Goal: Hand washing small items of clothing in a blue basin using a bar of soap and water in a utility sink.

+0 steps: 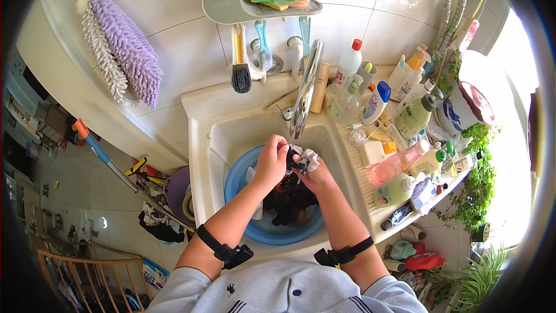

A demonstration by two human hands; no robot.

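Note:
Both hands are at the centre, just under the chrome faucet [306, 91], over a blue plastic basin [236, 182] that sits in the sink [200, 169]. My left hand [272, 158] pinches the dark part of a small wet black-and-white cloth item [308, 159]. My right hand [316, 175] grips its white patterned part from the other side. A thin stream from the spout falls onto the cloth. Below, dark wet clothes [289, 204] lie in water in the basin, with a pale cloth [256, 213] at its left side.
Bottles, including a pink one [397, 163], and a soap bar [372, 154] crowd the ribbed ledge [365, 200] at the right. Brushes [241, 74] hang below a wall shelf [217, 2]. A mop pole [126, 178] leans at the left, near a purple bucket [176, 191].

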